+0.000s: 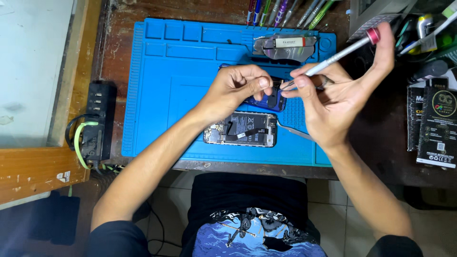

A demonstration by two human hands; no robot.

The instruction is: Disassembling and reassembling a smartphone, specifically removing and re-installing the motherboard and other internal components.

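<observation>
Two hands over blue repair mat [181, 95]. My left hand [233, 90] pinches blue phone back cover [271, 101], steadying it. My right hand [333, 102] grips precision screwdriver [340, 54], tip at cover, forefinger capping red end for control. Opened phone [240, 129] lies near, battery up; tweezers [293, 131] right of it.

mat [181, 95]: matt blue rubber (ridged) | screwdriver [333, 58]: shiny metal | desk [143, 14]: worn wood

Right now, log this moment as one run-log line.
left hand: pinches blue phone part | right hand: grips screwdriver, tip at part | opened phone: lies on blue mat
</observation>
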